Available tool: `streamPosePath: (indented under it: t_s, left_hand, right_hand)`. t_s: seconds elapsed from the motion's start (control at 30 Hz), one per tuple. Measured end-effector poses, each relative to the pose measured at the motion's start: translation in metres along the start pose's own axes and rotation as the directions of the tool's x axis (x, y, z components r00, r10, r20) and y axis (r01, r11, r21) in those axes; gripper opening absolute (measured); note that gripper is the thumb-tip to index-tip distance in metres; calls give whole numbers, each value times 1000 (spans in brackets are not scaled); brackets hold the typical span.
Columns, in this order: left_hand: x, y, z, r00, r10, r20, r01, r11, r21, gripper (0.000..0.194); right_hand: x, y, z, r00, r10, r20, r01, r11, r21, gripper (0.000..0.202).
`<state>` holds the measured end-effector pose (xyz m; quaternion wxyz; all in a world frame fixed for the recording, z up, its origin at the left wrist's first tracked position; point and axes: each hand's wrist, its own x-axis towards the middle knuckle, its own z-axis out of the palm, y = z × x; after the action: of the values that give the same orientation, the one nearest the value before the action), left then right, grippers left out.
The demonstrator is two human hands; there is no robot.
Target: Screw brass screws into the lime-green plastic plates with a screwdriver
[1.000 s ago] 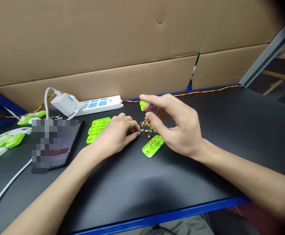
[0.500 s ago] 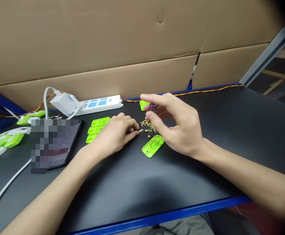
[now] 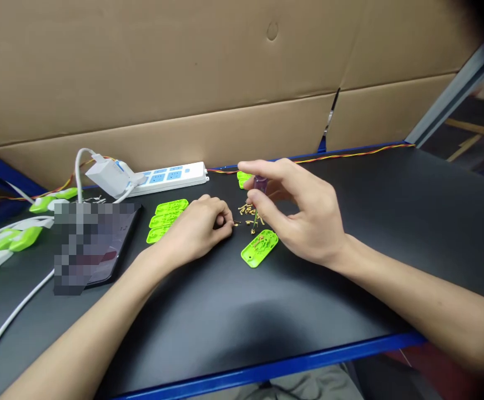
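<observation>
Beyond the lime-green oblong plastic shell [image 3: 253, 256], the right hand [image 3: 308, 214] clamps its fingers on a purple-handled screwdriver [image 3: 260, 183]; left of the shell, the left hand [image 3: 203, 222] pinches a brass piece [image 3: 237, 224].

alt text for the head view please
The right hand holds a purple-handled tool by brass pieces on a black table; the left hand seems to touch another piece. A green shell holding brass parts lies nearer the camera.
</observation>
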<state>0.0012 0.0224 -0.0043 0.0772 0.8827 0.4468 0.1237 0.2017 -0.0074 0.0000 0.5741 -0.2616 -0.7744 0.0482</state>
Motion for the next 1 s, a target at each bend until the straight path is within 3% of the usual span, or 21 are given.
streamPosePath:
  t_s: [0.23,0.43,0.7,1.0]
  left_hand:
    - [-1,7,-5,999,47,-28,-46,999,27,7]
    - [-3,17,-8,995,60,78,-61,998,5,9]
    - [-3,15,-10,994,78,75,-85,992,90,15]
    - [-4,11,-12,970,205,132,-214,975,64,21]
  right_hand:
    - [0,0,0,1000,2,1,-2,1000,-4,30]
    - [1,-1,-1,1000,3,6,-3,1000,-7,29]
    - [0,-1,-1,1000,8,13,-8,1000,0,31]
    - [1,-1,-3,1000,-3,20,3,1000,-10,30]
